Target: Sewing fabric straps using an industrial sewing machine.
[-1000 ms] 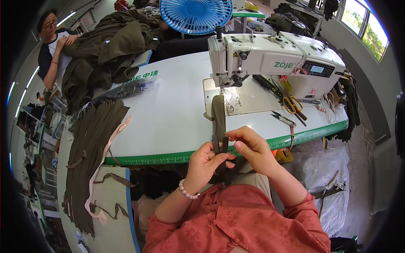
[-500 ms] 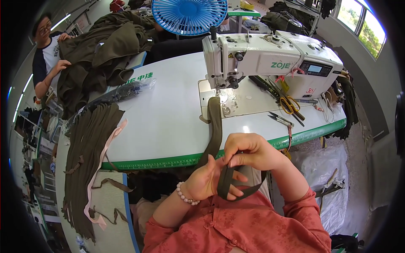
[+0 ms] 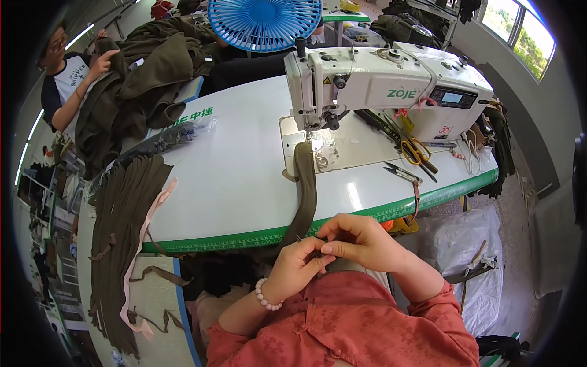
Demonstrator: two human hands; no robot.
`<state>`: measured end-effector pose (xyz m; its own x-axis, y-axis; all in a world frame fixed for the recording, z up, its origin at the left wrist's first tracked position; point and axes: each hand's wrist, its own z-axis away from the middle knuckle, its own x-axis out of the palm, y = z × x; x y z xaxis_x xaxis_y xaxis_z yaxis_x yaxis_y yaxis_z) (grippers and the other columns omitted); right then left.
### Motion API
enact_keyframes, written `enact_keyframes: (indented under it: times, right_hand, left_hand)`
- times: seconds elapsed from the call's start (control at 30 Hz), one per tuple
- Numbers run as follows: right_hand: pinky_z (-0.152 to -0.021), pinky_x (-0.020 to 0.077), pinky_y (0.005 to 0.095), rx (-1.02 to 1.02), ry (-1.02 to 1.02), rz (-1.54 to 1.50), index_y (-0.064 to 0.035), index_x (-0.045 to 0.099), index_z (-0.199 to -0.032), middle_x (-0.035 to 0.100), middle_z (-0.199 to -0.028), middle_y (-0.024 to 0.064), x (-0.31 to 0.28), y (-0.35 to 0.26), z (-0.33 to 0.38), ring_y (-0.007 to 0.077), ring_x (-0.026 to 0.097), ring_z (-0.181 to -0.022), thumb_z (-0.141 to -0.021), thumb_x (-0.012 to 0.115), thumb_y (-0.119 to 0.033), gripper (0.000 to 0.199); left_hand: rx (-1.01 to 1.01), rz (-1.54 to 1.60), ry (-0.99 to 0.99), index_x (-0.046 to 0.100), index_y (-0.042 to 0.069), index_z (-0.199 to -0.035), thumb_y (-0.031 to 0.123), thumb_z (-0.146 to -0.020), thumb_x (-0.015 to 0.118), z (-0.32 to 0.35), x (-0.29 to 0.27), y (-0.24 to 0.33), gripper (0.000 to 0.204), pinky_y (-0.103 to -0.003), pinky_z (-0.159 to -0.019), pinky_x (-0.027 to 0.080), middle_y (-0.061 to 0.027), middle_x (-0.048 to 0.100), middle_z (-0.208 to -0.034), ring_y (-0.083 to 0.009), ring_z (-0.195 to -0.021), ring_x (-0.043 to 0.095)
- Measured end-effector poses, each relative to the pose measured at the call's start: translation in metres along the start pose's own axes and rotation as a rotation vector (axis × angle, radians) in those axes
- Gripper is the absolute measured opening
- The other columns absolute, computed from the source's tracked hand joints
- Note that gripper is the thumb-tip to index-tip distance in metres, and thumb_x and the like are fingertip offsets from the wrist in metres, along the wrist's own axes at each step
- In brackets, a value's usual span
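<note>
My left hand (image 3: 299,264), with a pearl-like bead bracelet on its wrist, is closed in a pinch below the table's front edge. Against its fingertips, my right hand (image 3: 362,243) pinches too, thumb and forefinger together. A small dark bit shows between the fingers, but most of what they hold is hidden. One olive-brown fabric strip (image 3: 304,189) runs from under the presser foot of the white sewing machine (image 3: 379,82), across the tabletop and over its green edge. Its lower end passes out of sight behind my left hand.
Olive strips (image 3: 125,238) lie bundled at left beside a pink band (image 3: 138,269). Yellow-handled scissors (image 3: 416,151) and thread snips (image 3: 402,174) rest right of the needle. A blue fan (image 3: 264,23) stands behind. At far left a co-worker (image 3: 73,85) handles olive cloth (image 3: 159,76).
The dark strip looped around my left fingers no longer shows. My left fingers have curled in, and both hands have come together lower down. The co-worker has raised a hand with cloth.
</note>
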<state>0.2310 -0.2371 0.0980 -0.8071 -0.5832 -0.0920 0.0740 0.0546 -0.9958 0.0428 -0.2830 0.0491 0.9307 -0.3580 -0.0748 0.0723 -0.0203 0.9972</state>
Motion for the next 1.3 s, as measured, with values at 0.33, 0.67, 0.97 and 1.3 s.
enact_keyframes:
  times: [0.33, 0.67, 0.97, 1.3]
  right_hand:
    - [-0.058, 0.0407, 0.0197, -0.248, 0.492, 0.132, -0.0011, 0.059, -0.088, 0.057, -0.082, -0.0009, -0.051, -0.033, 0.028, 0.0052, 0.052, -0.068, -0.084, 0.065, 0.002, 0.008]
    - [-0.051, 0.0363, 0.0178, -0.122, 0.589, -0.170, -0.0041, 0.060, -0.092, 0.057, -0.075, -0.0018, -0.085, 0.021, -0.023, 0.0032, 0.048, -0.059, -0.085, 0.065, -0.001, 0.009]
    - [-0.066, 0.0492, 0.0323, -0.217, 0.732, 0.818, -0.0007, 0.062, -0.090, 0.062, -0.088, 0.0080, -0.082, 0.076, -0.055, 0.0242, 0.060, -0.073, -0.080, 0.067, 0.000, 0.011]
    - [-0.078, 0.0485, 0.0375, -0.445, 0.480, 0.932, -0.0010, 0.065, -0.097, 0.063, -0.101, 0.0105, -0.084, 0.099, -0.056, 0.0301, 0.057, -0.091, -0.076, 0.069, -0.003, 0.022]
  left_hand:
    - [-0.200, -0.128, 0.027, 0.058, 0.001, -0.107, -0.006, -0.077, 0.072, 0.015, -0.069, 0.054, 0.034, -0.018, -0.053, 0.045, 0.0002, 0.062, -0.074, -0.0047, -0.060, 0.056]
    - [0.713, -1.280, 0.583, 0.065, 0.005, -0.085, -0.009, -0.072, 0.066, -0.029, -0.176, 0.126, 0.020, -0.032, -0.076, 0.048, -0.0064, 0.066, -0.086, -0.0206, -0.082, 0.062]
    - [0.614, -1.549, 0.382, 0.064, 0.011, -0.082, -0.002, -0.069, 0.063, -0.081, -0.214, -0.003, 0.018, -0.037, -0.086, 0.041, -0.0007, 0.067, -0.089, -0.0195, -0.090, 0.062]
    - [0.519, -1.532, 0.444, 0.065, 0.011, -0.090, -0.004, -0.072, 0.059, -0.097, -0.208, -0.008, 0.024, -0.038, -0.091, 0.038, -0.0018, 0.066, -0.096, -0.0191, -0.098, 0.061]
